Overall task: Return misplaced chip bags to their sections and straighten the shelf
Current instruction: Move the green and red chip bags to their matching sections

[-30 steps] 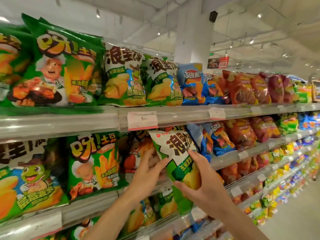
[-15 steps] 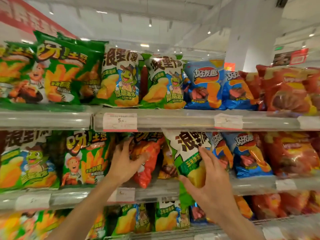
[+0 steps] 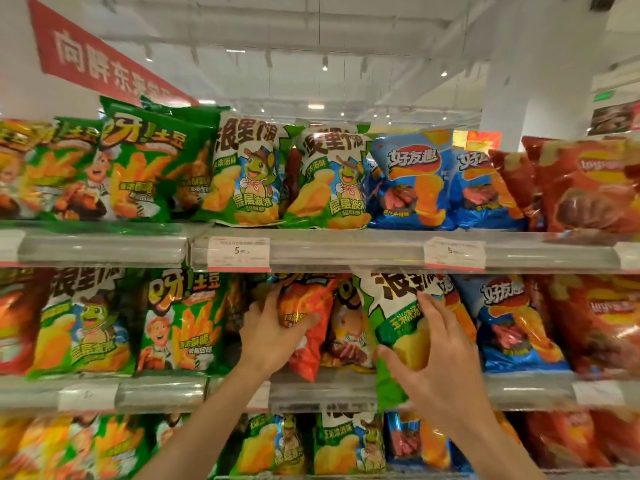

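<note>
Right grip [image 3: 436, 355] clasps green bag [image 3: 398, 327]; left grip [image 3: 273, 330] clasps orange bag [image 3: 304, 313].

You read: price tag [image 3: 238, 253] "5.90" | blue bag [image 3: 412, 178] "好友趣" | green bag [image 3: 152, 168] "呀!土豆" | red banner [image 3: 100, 60] "向群东".

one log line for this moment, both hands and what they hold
left hand: gripping orange chip bag, middle shelf | right hand: holding green-and-white chip bag before shelf edge | state: bags not yet placed
</note>
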